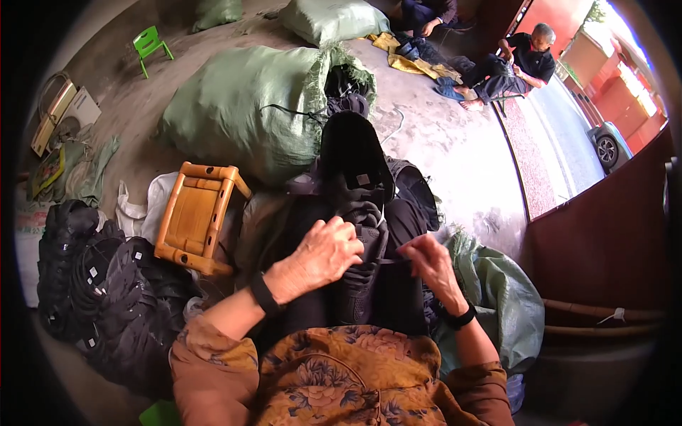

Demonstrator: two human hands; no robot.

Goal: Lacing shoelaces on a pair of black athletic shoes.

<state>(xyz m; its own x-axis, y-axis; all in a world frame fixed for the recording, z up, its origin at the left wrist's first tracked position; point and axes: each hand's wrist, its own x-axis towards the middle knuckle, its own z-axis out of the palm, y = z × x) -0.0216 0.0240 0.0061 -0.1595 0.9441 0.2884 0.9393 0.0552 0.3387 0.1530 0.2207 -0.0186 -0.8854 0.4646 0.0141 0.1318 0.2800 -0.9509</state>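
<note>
Across my lap lies a black shoe upper [357, 234], its heel opening pointing away from me and a small white label inside. My left hand [323, 253] is over its left side, fingers curled in at the lacing; whatever sits between the fingertips is hidden. On the other side, my right hand [430, 268] is closed, thumb and finger pinching a thin black shoelace [391, 261] that runs out from the upper. Both wrists wear black bands.
A pale green woven sack [245, 106] stuffed with black pieces lies ahead. Left are a bamboo stool [195, 213] and a pile of black shoe uppers [117, 291]. Another green sack [497, 291] is at my right. A seated person [526, 67] works by the doorway; another sits farther back.
</note>
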